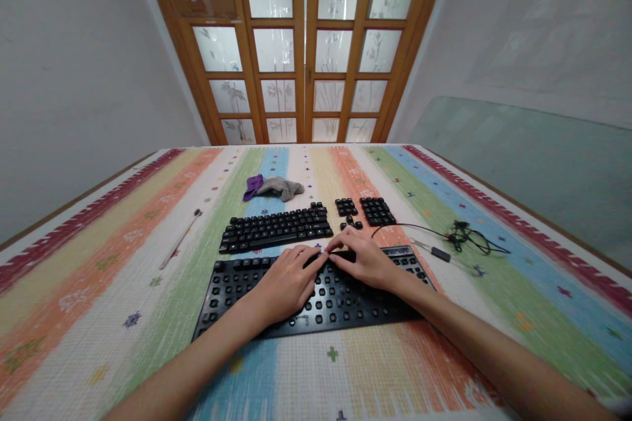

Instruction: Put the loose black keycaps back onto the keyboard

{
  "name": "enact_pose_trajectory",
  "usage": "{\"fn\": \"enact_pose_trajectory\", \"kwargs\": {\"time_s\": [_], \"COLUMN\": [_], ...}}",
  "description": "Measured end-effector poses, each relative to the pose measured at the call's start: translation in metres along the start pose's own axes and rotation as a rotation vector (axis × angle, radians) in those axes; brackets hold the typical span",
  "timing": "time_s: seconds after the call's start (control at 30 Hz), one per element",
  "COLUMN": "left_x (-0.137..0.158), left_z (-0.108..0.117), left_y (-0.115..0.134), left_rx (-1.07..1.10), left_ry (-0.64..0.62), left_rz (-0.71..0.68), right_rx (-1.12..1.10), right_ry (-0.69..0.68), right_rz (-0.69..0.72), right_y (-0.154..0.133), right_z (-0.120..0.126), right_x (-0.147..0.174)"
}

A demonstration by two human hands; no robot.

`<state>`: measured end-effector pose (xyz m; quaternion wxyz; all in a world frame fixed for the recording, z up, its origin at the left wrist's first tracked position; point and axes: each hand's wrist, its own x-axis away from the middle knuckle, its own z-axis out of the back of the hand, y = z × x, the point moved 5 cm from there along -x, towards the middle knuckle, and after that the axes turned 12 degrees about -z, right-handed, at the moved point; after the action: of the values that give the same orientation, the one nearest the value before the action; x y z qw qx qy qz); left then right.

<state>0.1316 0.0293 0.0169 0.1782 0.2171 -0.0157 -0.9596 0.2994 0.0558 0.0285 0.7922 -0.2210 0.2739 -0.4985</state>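
A black keyboard base point(340, 317) lies in front of me, most of its key sockets bare, with several keycaps point(244, 264) seated at the left of its top row. My left hand point(290, 281) rests over the middle of the base, thumb and forefinger reaching to the top row. There its fingertips meet those of my right hand point(364, 262), whose thumb and forefinger are also drawn together. Whatever small piece lies between the fingertips is hidden. Just beyond the base, loose black keycaps point(276, 229) stand in keyboard order, beside a number-pad block point(378, 212) and a smaller group point(346, 207).
A grey and purple cloth point(276, 188) lies behind the keycaps. At the left is a thin brush point(180, 240). To the right are a coiled black cable point(463, 235) and a slim tool with a dark handle point(440, 254). A striped tablecloth point(99, 316) covers the table.
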Motion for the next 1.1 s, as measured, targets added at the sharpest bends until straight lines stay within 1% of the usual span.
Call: {"fn": "enact_pose_trajectory", "kwargs": {"time_s": [0.13,0.63,0.87,1.03,1.1], "left_x": [-0.001,-0.001,-0.001,-0.001,0.000], "left_z": [-0.002,-0.001,-0.005,-0.003,-0.002], "left_y": [0.000,0.000,-0.001,0.000,0.000], "left_rx": [-0.019,-0.020,-0.018,0.003,0.015], "left_ry": [-0.011,0.018,-0.010,0.023,0.041], "left_rz": [-0.009,-0.034,-0.024,-0.019,-0.002], "right_rx": [0.006,0.017,0.034,0.096,0.098], "right_ry": [-0.008,-0.048,-0.052,-0.145,-0.143], "right_rz": [0.003,0.009,-0.006,0.013,0.021], "right_y": [-0.002,-0.004,-0.005,-0.009,-0.010], "right_z": [0.000,0.002,0.003,0.011,0.016], "right_x": [0.000,-0.002,-0.002,-0.015,-0.025]}}
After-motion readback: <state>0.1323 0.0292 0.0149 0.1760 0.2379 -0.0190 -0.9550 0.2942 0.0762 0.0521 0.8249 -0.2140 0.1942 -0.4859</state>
